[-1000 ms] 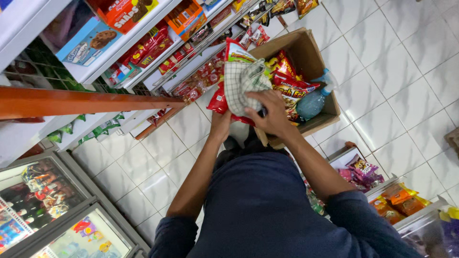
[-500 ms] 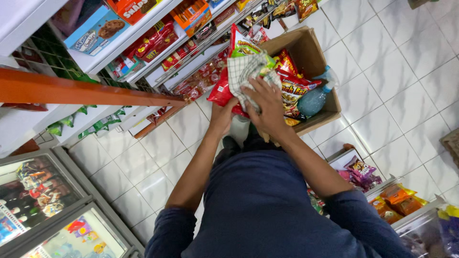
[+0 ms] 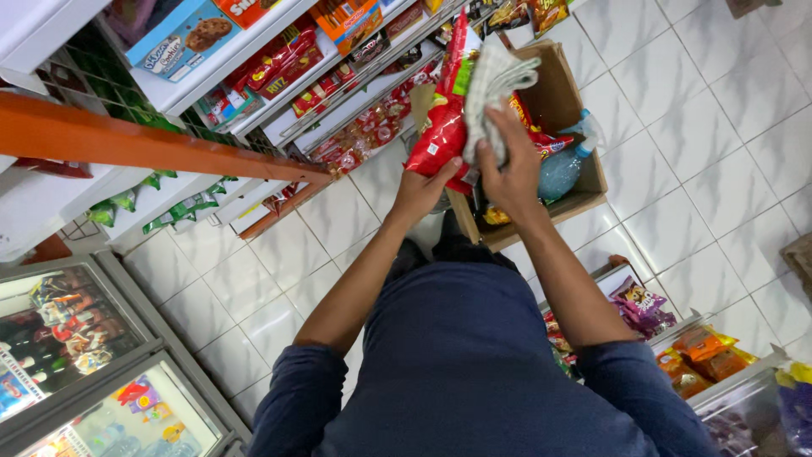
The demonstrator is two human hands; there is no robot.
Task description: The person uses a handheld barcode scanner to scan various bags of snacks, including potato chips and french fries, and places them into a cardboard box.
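My left hand (image 3: pixel 425 188) grips the lower end of a red snack bag (image 3: pixel 447 118) and holds it upright in front of me. Against the bag's right side, my right hand (image 3: pixel 506 162) presses a folded white-and-grey checked cloth (image 3: pixel 493 85). Both hands are above an open cardboard box (image 3: pixel 565 101) on the white tiled floor. The box holds more snack bags and a blue spray bottle (image 3: pixel 560 165).
Shelves (image 3: pixel 279 85) with red snack packs, biscuit boxes and green packets run along the upper left, behind an orange rail (image 3: pixel 152 145). A glass-topped freezer (image 3: pixel 76 372) stands at the lower left. Bins of snack bags (image 3: pixel 702 355) sit at the lower right.
The red bag has been lifted higher out of the box and stands upright. My right hand with the cloth has moved up along its side. The view has shifted slightly.
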